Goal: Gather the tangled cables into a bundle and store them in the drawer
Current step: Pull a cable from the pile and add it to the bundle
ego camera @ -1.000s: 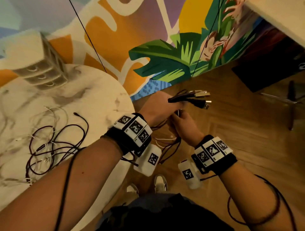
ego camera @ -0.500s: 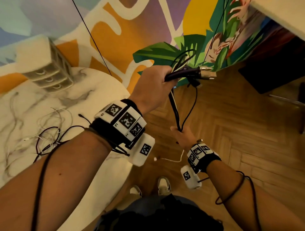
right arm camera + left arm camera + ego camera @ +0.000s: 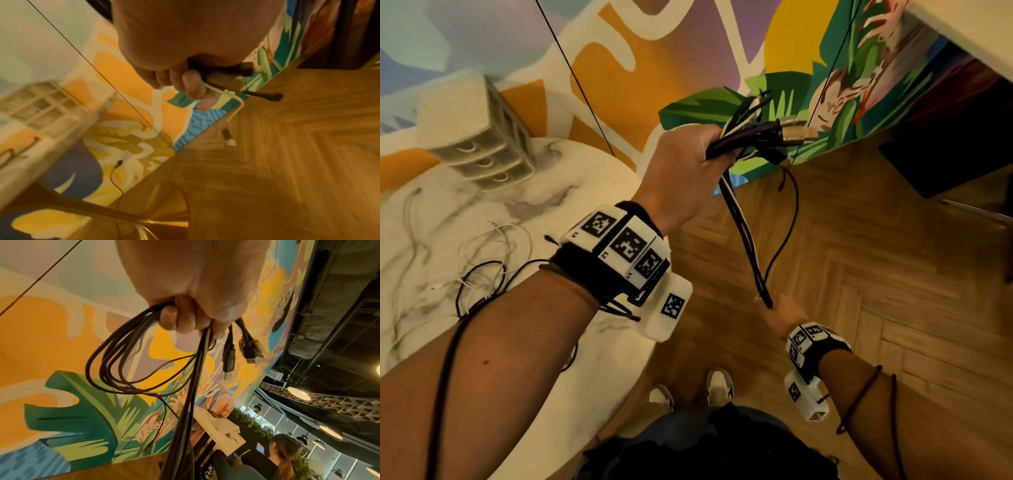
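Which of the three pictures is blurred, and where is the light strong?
Right wrist view: smeared by motion, the right hand and floor soft. Left wrist view: sharp on the cables; ceiling lamps glare. Head view: warm, dim, mostly sharp.

Left hand [image 3: 681, 171] lifts away from the right hand [image 3: 780, 313]. The cable bundle [image 3: 748, 219] now stretches taut between them, plugs raised higher.

head looks down; wrist views close, face mural [image 3: 68, 410], shared.
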Demonstrator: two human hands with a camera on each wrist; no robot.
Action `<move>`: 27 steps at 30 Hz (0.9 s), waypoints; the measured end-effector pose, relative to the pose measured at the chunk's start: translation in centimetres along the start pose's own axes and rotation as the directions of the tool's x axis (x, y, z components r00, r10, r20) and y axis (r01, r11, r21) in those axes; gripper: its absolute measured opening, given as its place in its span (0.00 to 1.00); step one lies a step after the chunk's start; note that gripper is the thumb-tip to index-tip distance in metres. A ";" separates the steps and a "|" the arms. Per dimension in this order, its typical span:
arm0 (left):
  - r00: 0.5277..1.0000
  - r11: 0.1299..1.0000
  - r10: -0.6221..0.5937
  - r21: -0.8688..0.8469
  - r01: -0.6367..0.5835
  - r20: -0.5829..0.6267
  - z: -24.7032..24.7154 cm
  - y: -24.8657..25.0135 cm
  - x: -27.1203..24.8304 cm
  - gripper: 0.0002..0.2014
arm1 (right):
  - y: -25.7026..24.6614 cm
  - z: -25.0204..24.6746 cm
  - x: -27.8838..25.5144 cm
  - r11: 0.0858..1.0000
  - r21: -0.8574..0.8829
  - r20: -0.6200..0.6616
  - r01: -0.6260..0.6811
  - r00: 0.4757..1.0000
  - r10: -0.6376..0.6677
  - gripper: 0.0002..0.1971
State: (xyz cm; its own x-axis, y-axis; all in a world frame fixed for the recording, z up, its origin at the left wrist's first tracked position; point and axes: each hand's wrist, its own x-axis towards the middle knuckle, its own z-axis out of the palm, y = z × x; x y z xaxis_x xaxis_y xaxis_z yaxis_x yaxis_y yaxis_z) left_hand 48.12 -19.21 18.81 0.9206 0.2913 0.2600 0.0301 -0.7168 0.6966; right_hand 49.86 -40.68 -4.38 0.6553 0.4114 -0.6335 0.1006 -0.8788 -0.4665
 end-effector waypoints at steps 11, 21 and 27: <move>0.996 0.994 -0.077 -0.079 0.080 0.044 1.6 -0.6 -0.5 0.14 | -1.7 -2.3 0.8 0.940 0.247 0.110 0.236 0.957 -0.269 0.07; 0.997 0.997 -0.079 -0.002 0.079 -0.025 -0.7 -0.1 1.0 0.15 | -0.5 -1.0 1.2 0.919 0.389 -0.155 0.067 0.988 -0.007 0.20; 0.991 0.964 -0.095 -0.255 0.069 -0.090 -2.6 0.6 1.9 0.18 | 8.4 0.3 3.8 0.934 0.157 -0.060 -0.322 0.940 0.335 0.20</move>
State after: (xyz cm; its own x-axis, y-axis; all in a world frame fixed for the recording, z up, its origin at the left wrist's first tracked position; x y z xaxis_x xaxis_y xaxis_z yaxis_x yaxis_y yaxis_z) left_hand 48.83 -17.44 21.40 0.8749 0.4140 0.2515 -0.0065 -0.5092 0.8607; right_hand 52.93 -46.44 -10.89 0.6949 0.0784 -0.7148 -0.2346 -0.9150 -0.3284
